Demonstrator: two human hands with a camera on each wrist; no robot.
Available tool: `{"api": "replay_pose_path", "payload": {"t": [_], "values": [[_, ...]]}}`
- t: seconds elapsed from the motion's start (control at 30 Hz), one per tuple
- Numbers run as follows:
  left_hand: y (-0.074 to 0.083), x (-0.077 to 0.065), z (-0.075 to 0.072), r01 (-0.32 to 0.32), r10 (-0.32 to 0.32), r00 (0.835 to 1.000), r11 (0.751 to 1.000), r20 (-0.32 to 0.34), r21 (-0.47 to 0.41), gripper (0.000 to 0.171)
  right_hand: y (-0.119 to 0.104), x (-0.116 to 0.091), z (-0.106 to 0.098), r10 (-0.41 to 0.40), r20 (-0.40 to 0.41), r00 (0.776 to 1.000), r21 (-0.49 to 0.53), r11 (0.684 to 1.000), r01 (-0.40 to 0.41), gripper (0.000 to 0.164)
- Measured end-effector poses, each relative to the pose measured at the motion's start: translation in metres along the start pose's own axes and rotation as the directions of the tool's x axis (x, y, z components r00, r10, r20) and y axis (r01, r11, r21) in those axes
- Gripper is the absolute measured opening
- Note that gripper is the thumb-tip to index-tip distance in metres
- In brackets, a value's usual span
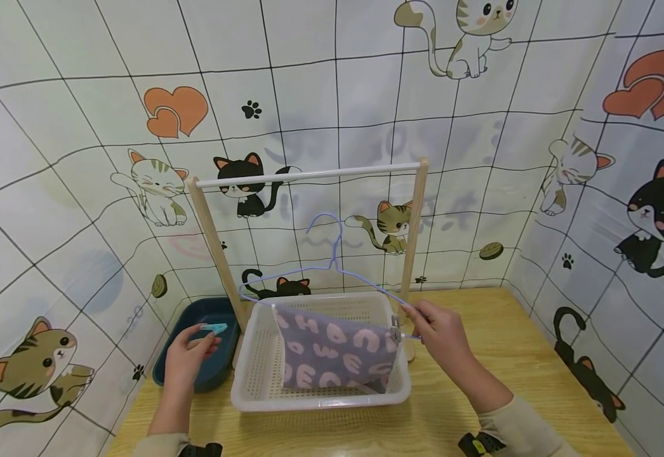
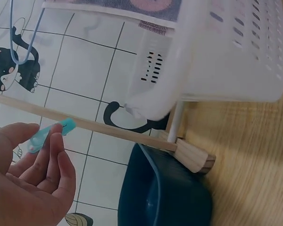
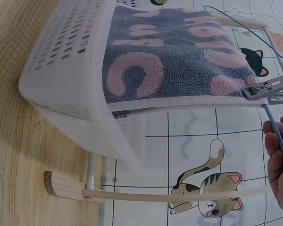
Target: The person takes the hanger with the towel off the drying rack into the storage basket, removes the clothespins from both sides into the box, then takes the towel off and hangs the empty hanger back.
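My left hand (image 1: 182, 355) pinches a turquoise clothespin (image 2: 52, 134) between thumb and fingers, left of the white basket. A thin blue clothes hanger (image 1: 332, 265) is tilted above the basket, and my right hand (image 1: 439, 327) grips its right end. Over the hanger's lower bar hangs a grey-purple towel (image 1: 338, 352) with pink letters, its lower part inside the basket. At the towel's right corner a grey clothespin (image 3: 269, 88) clamps it to the bar, close to my right fingers. No clothespin shows on the towel's left corner.
The white perforated basket (image 1: 320, 402) stands on the wooden table (image 1: 475, 381). Behind it rises a wooden rack with a white top rod (image 1: 315, 173). A dark blue tub (image 1: 209, 304) sits at the left, beside the rack's post. Cat-patterned sheeting (image 1: 309, 82) surrounds the table.
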State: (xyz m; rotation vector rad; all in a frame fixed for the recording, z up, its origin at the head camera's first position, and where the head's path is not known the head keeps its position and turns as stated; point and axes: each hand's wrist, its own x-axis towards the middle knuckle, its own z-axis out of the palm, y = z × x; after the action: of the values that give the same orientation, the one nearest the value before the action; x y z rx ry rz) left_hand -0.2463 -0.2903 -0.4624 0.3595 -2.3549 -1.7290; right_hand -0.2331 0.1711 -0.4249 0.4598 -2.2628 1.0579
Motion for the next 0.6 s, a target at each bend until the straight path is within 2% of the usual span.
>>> {"api": "replay_pose_path", "payload": {"t": [0.1,0.37,0.6], "values": [[-0.006,0.002,-0.001,0.004,-0.003,1.000,1.000,-0.012,0.007,0.048,0.000,0.000,0.000,0.007,0.003,1.000,0.002,1.000,-0.007,0.016],[-0.020,0.005,0.000,0.010,-0.008,1.000,0.995,-0.019,0.097,0.044,-0.001,-0.001,0.001,0.002,0.005,1.000,0.004,1.000,-0.002,0.015],[-0.023,0.006,0.002,0.043,-0.043,0.999,0.990,0.002,0.135,0.044,-0.001,-0.001,0.002,-0.001,0.008,1.000,0.002,1.000,0.001,0.016]]}}
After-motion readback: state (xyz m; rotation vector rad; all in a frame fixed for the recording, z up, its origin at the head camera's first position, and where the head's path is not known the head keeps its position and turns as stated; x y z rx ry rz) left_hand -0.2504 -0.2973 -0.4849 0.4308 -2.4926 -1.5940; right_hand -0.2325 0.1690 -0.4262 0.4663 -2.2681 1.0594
